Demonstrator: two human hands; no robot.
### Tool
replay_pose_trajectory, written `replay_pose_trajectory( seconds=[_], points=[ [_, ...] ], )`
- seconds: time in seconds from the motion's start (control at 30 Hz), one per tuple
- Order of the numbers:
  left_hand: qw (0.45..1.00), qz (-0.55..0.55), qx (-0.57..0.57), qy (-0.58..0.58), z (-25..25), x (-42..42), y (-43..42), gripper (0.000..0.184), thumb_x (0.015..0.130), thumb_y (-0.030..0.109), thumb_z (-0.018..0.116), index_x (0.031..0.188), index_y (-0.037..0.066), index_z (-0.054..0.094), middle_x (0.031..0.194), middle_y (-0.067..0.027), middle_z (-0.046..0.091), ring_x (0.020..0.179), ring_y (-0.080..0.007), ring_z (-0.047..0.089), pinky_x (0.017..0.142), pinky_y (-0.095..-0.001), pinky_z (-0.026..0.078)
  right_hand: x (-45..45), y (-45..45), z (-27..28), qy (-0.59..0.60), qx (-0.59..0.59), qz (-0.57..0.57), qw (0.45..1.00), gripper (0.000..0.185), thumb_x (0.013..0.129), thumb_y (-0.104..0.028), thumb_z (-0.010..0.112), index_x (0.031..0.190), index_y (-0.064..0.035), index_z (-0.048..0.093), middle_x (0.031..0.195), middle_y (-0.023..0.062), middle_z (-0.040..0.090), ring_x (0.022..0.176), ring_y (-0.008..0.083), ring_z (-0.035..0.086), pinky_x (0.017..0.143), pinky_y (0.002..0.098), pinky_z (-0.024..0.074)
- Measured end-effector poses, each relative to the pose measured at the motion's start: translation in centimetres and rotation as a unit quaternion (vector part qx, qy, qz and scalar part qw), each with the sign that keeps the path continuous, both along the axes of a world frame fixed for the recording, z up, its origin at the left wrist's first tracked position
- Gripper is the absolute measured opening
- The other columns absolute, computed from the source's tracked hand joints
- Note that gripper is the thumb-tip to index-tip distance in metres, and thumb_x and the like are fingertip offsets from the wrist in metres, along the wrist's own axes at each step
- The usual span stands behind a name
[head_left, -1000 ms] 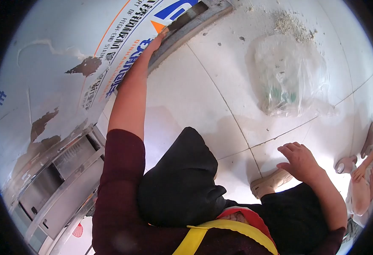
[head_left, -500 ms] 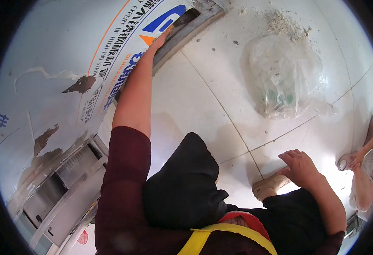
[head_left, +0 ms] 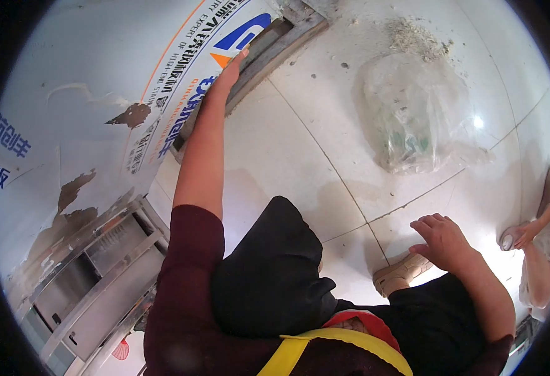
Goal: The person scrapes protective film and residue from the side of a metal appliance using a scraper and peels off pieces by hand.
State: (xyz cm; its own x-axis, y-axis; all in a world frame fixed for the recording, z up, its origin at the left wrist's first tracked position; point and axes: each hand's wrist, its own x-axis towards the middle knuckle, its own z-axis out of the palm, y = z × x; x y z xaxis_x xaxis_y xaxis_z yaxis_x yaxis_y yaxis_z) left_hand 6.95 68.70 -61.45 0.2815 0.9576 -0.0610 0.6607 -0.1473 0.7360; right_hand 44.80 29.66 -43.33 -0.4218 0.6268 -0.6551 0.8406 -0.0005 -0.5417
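Observation:
My left hand (head_left: pixel 228 74) is at the far end of my outstretched arm, on the edge of a large panel (head_left: pixel 181 69) covered in printed white-and-blue protective film. The fingers are closed around that edge and partly hidden. Beside it, a grey frame (head_left: pixel 275 59) with a dark gap runs along the panel. My right hand (head_left: pixel 444 242) hangs over my right knee, fingers apart and slightly curled, holding nothing. Below that hand is my tan shoe (head_left: pixel 400 274).
A clear plastic bag (head_left: pixel 416 116) with greenish contents lies on the tiled floor (head_left: pixel 306 150), near a pile of pale debris (head_left: pixel 416 39). A metal cabinet (head_left: pixel 105 263) stands at lower left. Another person (head_left: pixel 538 266) is at the right edge, one hand near their foot.
The panel has shifted slightly: its left part sits further right and higher, while the logo end is a little lower. My left hand has moved slightly down with it. My right hand has barely moved.

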Motion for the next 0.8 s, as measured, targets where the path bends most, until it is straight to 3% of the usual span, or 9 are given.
replay_pose_trajectory(
  seconds=[0.13,0.23,0.27,0.33,0.4,0.47,0.6,0.63,0.8],
  points=[
    [0.997,-0.066,0.026,-0.003,6.3,6.1,-3.8,0.039,0.083,0.010,0.061,0.122,0.014,0.056,0.112,-0.0096,0.060,0.105,-0.0190,0.055,0.090,-0.0290,0.042,0.0,-0.1,0.0,-0.009,-0.019,0.012,1.000,0.043,0.075,-0.028,0.069,0.110,-0.0054,0.056,0.103,0.0108,0.060,0.097,0.0266,0.055,0.084,0.0369,0.0443],
    [0.980,-0.122,0.127,0.096,7.9,8.3,-4.9,0.039,0.082,0.009,0.061,0.121,0.012,0.057,0.110,-0.0087,0.061,0.101,-0.0187,0.056,0.089,-0.0281,0.042,-0.2,-0.1,-0.1,-0.015,-0.017,0.037,0.999,0.043,0.076,-0.029,0.068,0.110,-0.0054,0.056,0.102,0.0107,0.060,0.097,0.0264,0.055,0.084,0.0369,0.0442],
    [0.988,-0.116,0.096,0.026,6.8,6.8,-4.1,0.039,0.083,0.009,0.060,0.122,0.012,0.055,0.110,-0.0095,0.061,0.101,-0.0191,0.056,0.089,-0.0280,0.042,-0.2,0.2,0.0,-0.009,-0.007,0.032,0.999,0.042,0.076,-0.029,0.067,0.110,-0.0054,0.056,0.102,0.0106,0.060,0.097,0.0264,0.055,0.084,0.0369,0.0442],
    [0.997,-0.059,0.045,0.030,3.5,2.3,-2.3,0.039,0.086,0.009,0.057,0.124,0.011,0.053,0.111,-0.0104,0.060,0.101,-0.0200,0.056,0.090,-0.0285,0.041,-0.2,0.4,0.3,0.004,0.010,0.019,1.000,0.042,0.077,-0.030,0.066,0.110,-0.0054,0.056,0.102,0.0106,0.060,0.097,0.0263,0.055,0.084,0.0369,0.0442],
    [0.988,-0.080,0.109,0.072,0.3,-2.8,-1.2,0.039,0.087,0.010,0.055,0.126,0.009,0.051,0.114,-0.0108,0.060,0.102,-0.0209,0.056,0.090,-0.0288,0.041,0.0,0.3,0.1,-0.009,0.005,0.016,1.000,0.042,0.077,-0.030,0.066,0.109,-0.0056,0.057,0.102,0.0105,0.060,0.097,0.0263,0.055,0.084,0.0369,0.0442],
    [0.984,-0.058,0.081,0.150,-0.3,-5.2,-1.2,0.038,0.087,0.008,0.054,0.125,0.007,0.051,0.114,-0.0122,0.059,0.103,-0.0215,0.056,0.090,-0.0290,0.041,0.0,0.3,-0.1,-0.018,-0.005,0.024,1.000,0.042,0.076,-0.030,0.066,0.109,-0.0057,0.057,0.101,0.0104,0.060,0.097,0.0264,0.055,0.084,0.0370,0.0442],
    [0.976,-0.046,0.022,0.209,-0.6,-4.3,-1.2,0.036,0.086,0.007,0.055,0.122,0.006,0.054,0.112,-0.0161,0.059,0.104,-0.0236,0.056,0.089,-0.0293,0.041,-0.1,0.4,-0.2,-0.020,-0.025,0.046,0.998,0.042,0.076,-0.030,0.067,0.109,-0.0054,0.057,0.101,0.0101,0.060,0.096,0.0264,0.056,0.083,0.0372,0.0442],
    [0.980,-0.041,0.041,0.193,-3.9,-5.5,0.4,0.034,0.085,0.007,0.055,0.119,0.006,0.056,0.111,-0.0180,0.060,0.103,-0.0257,0.056,0.089,-0.0303,0.041,-0.2,0.5,-0.3,-0.018,-0.023,0.045,0.999,0.042,0.076,-0.030,0.067,0.109,-0.0053,0.057,0.101,0.0100,0.060,0.096,0.0264,0.056,0.083,0.0372,0.0443],
    [0.972,-0.051,0.098,0.206,-5.4,-1.2,3.2,0.033,0.084,0.009,0.057,0.117,0.005,0.057,0.110,-0.0174,0.060,0.102,-0.0269,0.057,0.089,-0.0322,0.042,-0.1,1.0,-0.2,-0.013,-0.005,0.016,1.000,0.042,0.076,-0.030,0.066,0.109,-0.0050,0.057,0.103,0.0106,0.060,0.097,0.0270,0.055,0.083,0.0378,0.0442]
  ],
)
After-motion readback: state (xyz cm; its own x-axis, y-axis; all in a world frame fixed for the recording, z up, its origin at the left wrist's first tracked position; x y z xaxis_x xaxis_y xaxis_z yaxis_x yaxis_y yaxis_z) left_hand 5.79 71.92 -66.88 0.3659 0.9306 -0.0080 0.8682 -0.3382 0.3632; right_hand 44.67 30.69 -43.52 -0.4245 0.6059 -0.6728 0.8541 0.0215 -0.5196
